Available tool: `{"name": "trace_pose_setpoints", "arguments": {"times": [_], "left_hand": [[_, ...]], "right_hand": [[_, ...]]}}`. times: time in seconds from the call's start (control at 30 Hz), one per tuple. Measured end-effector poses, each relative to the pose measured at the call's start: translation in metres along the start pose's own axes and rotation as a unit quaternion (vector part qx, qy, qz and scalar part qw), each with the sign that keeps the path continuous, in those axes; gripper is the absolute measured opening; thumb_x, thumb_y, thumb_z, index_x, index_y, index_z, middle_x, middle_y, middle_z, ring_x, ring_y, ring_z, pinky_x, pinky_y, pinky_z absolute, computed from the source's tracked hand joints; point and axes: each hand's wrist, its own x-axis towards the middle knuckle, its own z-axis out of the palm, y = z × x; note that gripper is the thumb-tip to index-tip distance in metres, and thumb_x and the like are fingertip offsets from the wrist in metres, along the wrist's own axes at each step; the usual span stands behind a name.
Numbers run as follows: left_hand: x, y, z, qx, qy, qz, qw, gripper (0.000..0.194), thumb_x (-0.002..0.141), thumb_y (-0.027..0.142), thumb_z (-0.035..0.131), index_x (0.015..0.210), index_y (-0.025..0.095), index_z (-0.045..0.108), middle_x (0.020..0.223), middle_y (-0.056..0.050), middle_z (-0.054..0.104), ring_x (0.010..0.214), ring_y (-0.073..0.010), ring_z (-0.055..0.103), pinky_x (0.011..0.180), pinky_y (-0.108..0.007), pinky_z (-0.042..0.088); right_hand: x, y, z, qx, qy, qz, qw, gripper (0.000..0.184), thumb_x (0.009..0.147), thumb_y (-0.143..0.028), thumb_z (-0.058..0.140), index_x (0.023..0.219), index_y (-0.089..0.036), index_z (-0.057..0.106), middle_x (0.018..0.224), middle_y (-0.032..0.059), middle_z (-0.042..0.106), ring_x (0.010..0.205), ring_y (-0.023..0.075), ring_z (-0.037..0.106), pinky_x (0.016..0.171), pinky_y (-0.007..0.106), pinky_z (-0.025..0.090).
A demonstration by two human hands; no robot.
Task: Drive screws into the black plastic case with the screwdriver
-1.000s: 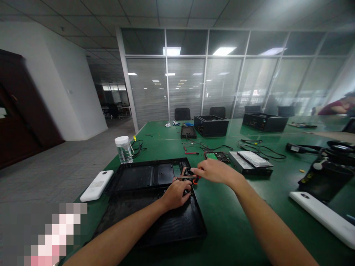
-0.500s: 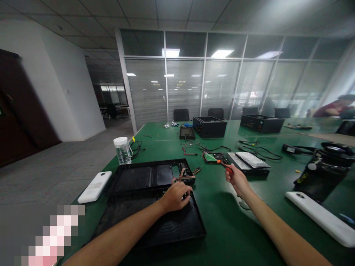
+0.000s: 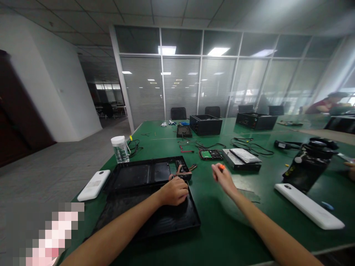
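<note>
My left hand (image 3: 174, 191), fingers curled, is over the near half of an opened black casing (image 3: 144, 221); what it may hold is hidden. Just beyond it, a bundle of striped ribbon wires (image 3: 179, 173) lies at the right end of the casing's far half (image 3: 138, 176). My right hand (image 3: 224, 178) is closed in the air above the table, right of the casing. The orange end of a screwdriver (image 3: 222, 167) shows above its fingers; the shaft cannot be made out. Beyond this hand lie a green circuit board (image 3: 206, 154) and a silver-topped drive box (image 3: 241, 166).
A clear bottle (image 3: 120, 151) and a white device (image 3: 94, 186) flank the casing on the left. On the right are a black bag-like item (image 3: 307, 166) and another white device (image 3: 309, 207). Black computer cases (image 3: 205, 125) stand further back. A person (image 3: 327, 105) sits at far right.
My right hand has drawn back slightly from the circuit board, and the screwdriver has turned in its grip. My left hand stays at the casing, with its fingers more tucked in. The view has shifted slightly.
</note>
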Motion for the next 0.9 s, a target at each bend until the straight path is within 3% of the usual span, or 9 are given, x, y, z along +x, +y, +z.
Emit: {"name": "trace_pose_setpoints", "arguments": {"times": [0.07,0.17,0.2,0.27,0.4,0.5,0.63,0.77,0.9], "left_hand": [[0.003,-0.005,-0.016,0.044,-0.018,-0.007,0.999,0.014,0.084,0.021,0.044,0.078,0.019,0.057,0.083,-0.005,0.059,0.082,-0.0184,0.052,0.08,-0.034,0.038],[-0.001,-0.023,-0.044,0.088,-0.049,-0.117,0.988,0.017,0.084,0.027,0.046,0.08,0.017,0.059,0.08,-0.005,0.06,0.079,-0.0189,0.054,0.075,-0.031,0.04],[-0.005,-0.031,-0.053,0.088,-0.067,-0.161,0.981,0.018,0.084,0.03,0.047,0.082,0.017,0.059,0.081,-0.005,0.061,0.078,-0.0187,0.055,0.073,-0.03,0.04],[-0.02,-0.047,-0.064,0.069,-0.144,-0.233,0.959,0.022,0.083,0.037,0.05,0.081,0.018,0.061,0.079,-0.004,0.062,0.073,-0.0179,0.057,0.065,-0.026,0.041],[-0.057,-0.062,-0.068,0.029,-0.289,-0.27,0.918,0.025,0.078,0.04,0.058,0.088,0.017,0.061,0.084,-0.004,0.064,0.075,-0.0183,0.059,0.065,-0.024,0.042],[-0.071,-0.056,-0.063,0.045,-0.263,-0.248,0.931,0.028,0.074,0.031,0.064,0.099,0.019,0.058,0.097,-0.006,0.062,0.089,-0.0199,0.058,0.074,-0.025,0.043],[-0.066,-0.042,-0.066,0.083,-0.247,-0.214,0.942,0.02,0.074,0.02,0.063,0.093,0.019,0.057,0.096,-0.005,0.06,0.091,-0.0204,0.057,0.078,-0.027,0.043],[-0.051,-0.025,-0.094,0.086,-0.226,-0.198,0.95,0.016,0.076,0.022,0.061,0.09,0.019,0.056,0.095,-0.004,0.059,0.091,-0.0196,0.057,0.077,-0.027,0.043],[-0.037,0.011,-0.136,0.085,-0.213,-0.175,0.957,0.013,0.078,0.025,0.059,0.089,0.018,0.054,0.093,-0.003,0.058,0.089,-0.019,0.056,0.076,-0.027,0.042]], "right_hand": [[-0.023,-0.022,0.008,-0.092,-0.109,-0.087,0.986,0.026,0.089,-0.039,0.029,0.078,-0.022,0.047,0.072,0.0039,0.055,0.068,0.0163,0.053,0.067,0.028,0.042],[-0.069,-0.035,0.024,-0.248,-0.298,-0.252,0.887,0.018,0.086,-0.03,0.042,0.096,-0.021,0.054,0.099,0.0056,0.059,0.09,0.0187,0.054,0.078,0.029,0.04],[-0.085,-0.034,0.028,-0.291,-0.322,-0.275,0.858,0.02,0.084,-0.027,0.046,0.101,-0.021,0.054,0.099,0.0054,0.059,0.089,0.0189,0.054,0.076,0.03,0.041],[-0.115,-0.026,0.032,-0.355,-0.31,-0.286,0.835,0.03,0.081,-0.022,0.051,0.111,-0.02,0.05,0.097,0.0053,0.059,0.085,0.0192,0.055,0.071,0.03,0.041],[-0.15,-0.003,0.016,-0.387,-0.257,-0.271,0.843,0.025,0.081,-0.015,0.052,0.105,-0.021,0.052,0.092,0.0034,0.059,0.081,0.0182,0.054,0.068,0.03,0.039],[-0.161,0.009,-0.004,-0.39,-0.234,-0.254,0.854,0.01,0.083,-0.014,0.05,0.089,-0.021,0.054,0.083,0.002,0.058,0.075,0.017,0.052,0.064,0.029,0.037],[-0.167,0.014,-0.017,-0.392,-0.211,-0.245,0.861,0.011,0.083,-0.011,0.047,0.082,-0.02,0.053,0.08,0.0026,0.056,0.074,0.0167,0.051,0.061,0.029,0.035],[-0.154,0.011,-0.008,-0.373,-0.212,-0.236,0.872,0.012,0.081,-0.01,0.047,0.084,-0.02,0.053,0.084,0.0024,0.056,0.077,0.0165,0.051,0.065,0.028,0.037],[-0.107,0.016,0.018,-0.356,-0.213,-0.244,0.877,0.017,0.076,-0.008,0.05,0.088,-0.019,0.056,0.087,0.0046,0.059,0.082,0.0182,0.051,0.071,0.03,0.04]]}}
